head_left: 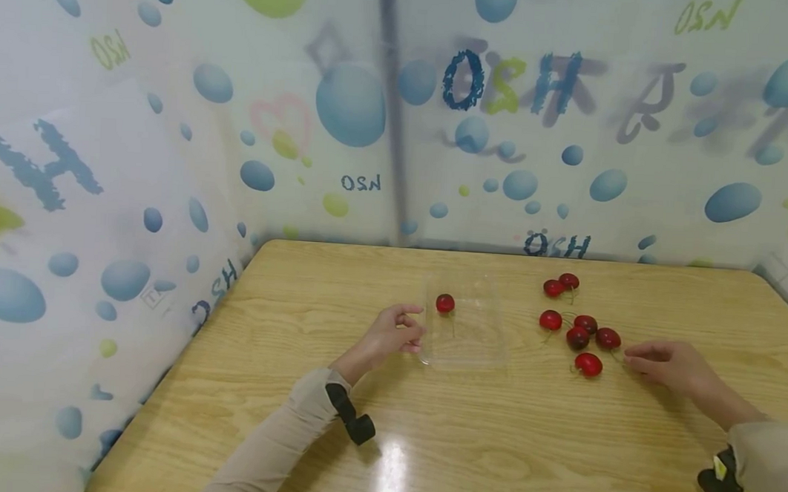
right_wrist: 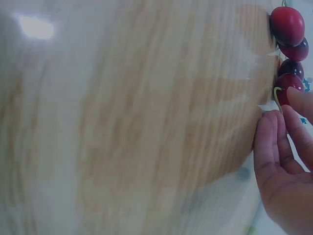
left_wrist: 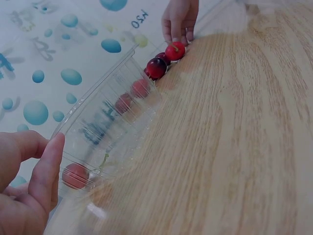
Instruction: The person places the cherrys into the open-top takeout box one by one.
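Observation:
On the table lies a clear plastic box point(head_left: 479, 343) with a single red cherry point(head_left: 445, 303) inside. My left hand point(head_left: 396, 331) pinches the box's left rim between thumb and finger; the left wrist view shows the thumb point(left_wrist: 55, 147) against that edge. Right of the box are several loose dark-red cherries with thin stems. The rightmost cherry point(head_left: 607, 338) has my right hand point(head_left: 671, 368) beside it. In the right wrist view, the thumb and forefinger come together at the stem point(right_wrist: 278, 99) of this cherry, which rests on the table.
Two cherries point(head_left: 561, 284) lie farther back, and a bright red one point(head_left: 588, 365) sits nearest the front of the group. The wooden table point(head_left: 424, 433) ends at a patterned curtain point(head_left: 478, 169) at the back and left. Dark straps point(head_left: 348, 411) circle the wrists.

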`<state>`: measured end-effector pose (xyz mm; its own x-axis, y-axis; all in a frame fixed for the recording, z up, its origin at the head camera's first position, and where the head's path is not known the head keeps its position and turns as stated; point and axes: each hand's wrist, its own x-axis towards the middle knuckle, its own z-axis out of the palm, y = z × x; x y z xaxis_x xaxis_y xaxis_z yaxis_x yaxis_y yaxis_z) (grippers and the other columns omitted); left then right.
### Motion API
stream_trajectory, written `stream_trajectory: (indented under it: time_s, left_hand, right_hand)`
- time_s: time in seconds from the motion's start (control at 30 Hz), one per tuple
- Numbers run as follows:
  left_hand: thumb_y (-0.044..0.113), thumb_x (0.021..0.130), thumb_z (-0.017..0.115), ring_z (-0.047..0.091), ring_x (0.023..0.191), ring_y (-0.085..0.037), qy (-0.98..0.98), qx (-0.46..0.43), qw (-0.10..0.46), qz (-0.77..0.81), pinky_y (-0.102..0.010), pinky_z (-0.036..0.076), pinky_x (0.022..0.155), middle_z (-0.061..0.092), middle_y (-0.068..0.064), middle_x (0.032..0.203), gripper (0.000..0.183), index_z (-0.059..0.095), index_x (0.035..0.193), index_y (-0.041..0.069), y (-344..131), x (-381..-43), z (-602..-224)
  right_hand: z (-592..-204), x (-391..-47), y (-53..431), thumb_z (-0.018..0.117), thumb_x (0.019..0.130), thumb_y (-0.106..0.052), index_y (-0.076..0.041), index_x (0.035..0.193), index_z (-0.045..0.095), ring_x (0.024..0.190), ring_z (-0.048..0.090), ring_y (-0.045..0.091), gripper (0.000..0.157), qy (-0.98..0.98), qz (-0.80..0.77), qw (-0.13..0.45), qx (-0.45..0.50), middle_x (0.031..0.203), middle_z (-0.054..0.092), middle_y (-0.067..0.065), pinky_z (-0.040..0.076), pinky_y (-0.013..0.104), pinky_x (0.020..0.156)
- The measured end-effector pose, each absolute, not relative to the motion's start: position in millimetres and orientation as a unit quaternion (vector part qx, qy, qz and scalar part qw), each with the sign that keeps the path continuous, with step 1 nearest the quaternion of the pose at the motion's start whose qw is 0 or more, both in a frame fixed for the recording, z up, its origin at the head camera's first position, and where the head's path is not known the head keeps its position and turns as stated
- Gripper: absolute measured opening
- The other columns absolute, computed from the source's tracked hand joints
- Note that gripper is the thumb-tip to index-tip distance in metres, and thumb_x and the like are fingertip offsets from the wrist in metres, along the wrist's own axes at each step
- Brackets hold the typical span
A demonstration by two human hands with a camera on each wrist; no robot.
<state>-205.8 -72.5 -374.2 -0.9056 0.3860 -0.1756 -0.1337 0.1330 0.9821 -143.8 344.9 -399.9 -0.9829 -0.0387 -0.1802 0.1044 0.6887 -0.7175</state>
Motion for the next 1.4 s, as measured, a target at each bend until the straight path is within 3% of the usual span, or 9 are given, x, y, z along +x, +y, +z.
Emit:
stream_trajectory:
  time_s: [0.47, 0.7, 0.87, 1.0, 1.23, 1.4]
  left_hand:
    - [-0.005, 0.084, 0.054, 0.054, 0.064, -0.013, 0.721, 0.089, 0.203, 0.657, -0.021, 0.052, 0.058, 0.045, -0.008, 0.082, 0.046, 0.035, 0.126, -0.011, -73, -211, -379]
    - [-0.003, 0.084, 0.056, 0.054, 0.065, -0.014, 0.716, 0.085, 0.200, 0.663, -0.022, 0.052, 0.057, 0.046, -0.007, 0.083, 0.047, 0.037, 0.126, -0.008, -75, -221, -396]
    - [-0.002, 0.083, 0.057, 0.055, 0.066, -0.016, 0.722, 0.087, 0.192, 0.659, -0.023, 0.052, 0.059, 0.047, -0.007, 0.083, 0.045, 0.039, 0.124, -0.006, -74, -221, -397]
    - [-0.002, 0.083, 0.057, 0.056, 0.068, -0.018, 0.724, 0.087, 0.191, 0.657, -0.024, 0.053, 0.059, 0.048, -0.008, 0.083, 0.044, 0.040, 0.124, -0.005, -73, -221, -397]
    - [-0.002, 0.083, 0.056, 0.056, 0.068, -0.019, 0.725, 0.084, 0.193, 0.655, -0.024, 0.053, 0.060, 0.048, -0.008, 0.083, 0.044, 0.040, 0.124, -0.005, -73, -219, -396]
    - [-0.003, 0.083, 0.056, 0.056, 0.067, -0.017, 0.724, 0.088, 0.193, 0.656, -0.024, 0.053, 0.060, 0.048, -0.008, 0.082, 0.044, 0.039, 0.124, -0.006, -73, -220, -397]
  right_hand:
    - [-398, -143, 342, 0.060, 0.083, -0.034, 0.011, 0.107, 0.056, 0.079, 0.054, 0.013, 0.051, 0.925, -0.365, 0.098, 0.028, 0.101, 0.058, 0.022, 0.048, 0.020, 0.063]
    - [-401, -145, 344, 0.060, 0.083, -0.036, 0.009, 0.104, 0.059, 0.088, 0.054, 0.029, 0.050, 0.934, -0.345, 0.093, 0.020, 0.102, 0.058, 0.024, 0.049, 0.033, 0.070]
    - [-403, -146, 346, 0.060, 0.083, -0.036, 0.008, 0.103, 0.059, 0.090, 0.053, 0.032, 0.049, 0.935, -0.341, 0.095, 0.018, 0.102, 0.058, 0.024, 0.047, 0.041, 0.073]
    - [-403, -146, 347, 0.060, 0.082, -0.038, 0.007, 0.103, 0.061, 0.088, 0.054, 0.028, 0.049, 0.937, -0.337, 0.092, 0.020, 0.100, 0.059, 0.021, 0.046, 0.039, 0.072]
    - [-406, -146, 346, 0.061, 0.079, -0.044, 0.005, 0.101, 0.062, 0.075, 0.050, 0.013, 0.053, 0.933, -0.346, 0.092, 0.027, 0.093, 0.063, 0.012, 0.043, 0.024, 0.060]
    - [-407, -146, 347, 0.061, 0.081, -0.040, 0.007, 0.101, 0.061, 0.070, 0.050, 0.010, 0.051, 0.927, -0.360, 0.096, 0.032, 0.089, 0.063, 0.008, 0.045, 0.022, 0.056]
